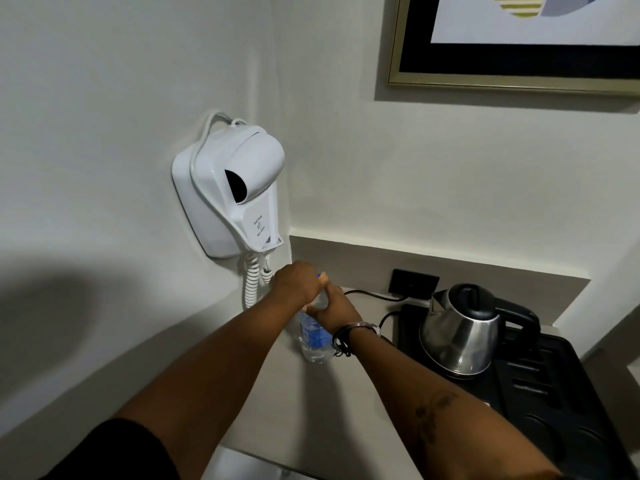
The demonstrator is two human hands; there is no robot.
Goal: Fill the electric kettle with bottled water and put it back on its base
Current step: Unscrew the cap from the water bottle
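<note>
**Opening the bottle, kettle untouched**

Left hand point(298, 280) cupped over the blue cap at the top of the water bottle point(313, 337), fingers closed round it; right hand point(334, 311) clamped round the bottle's neck and shoulder just below, the two hands touching; bottle upright on the pale counter point(311, 403), near the wall corner, label facing out. Judged as the uncapping step: a twist of the cap against a steadying hold, pouring not yet begun. Next move likely calls for getting the cap free without squeezing the soft bottle, then opening the kettle lid and tilting the neck over the mouth.

Steel kettle point(462, 336) well apart to the right, on its base on the black tray point(554, 393), black lid apparently shut, spout toward the bottle, cord running to the wall socket point(414, 282).

Cap almost wholly covered by the left hand, only a sliver of blue showing; whether loosened or sealed, impossible to tell. Water level hard to read through hands and label. Base itself mostly hidden beneath the kettle body; right forearm and tray cut off at the frame edge. Wall-mounted hair dryer point(228, 188) above the bottle, clear of the work.
</note>
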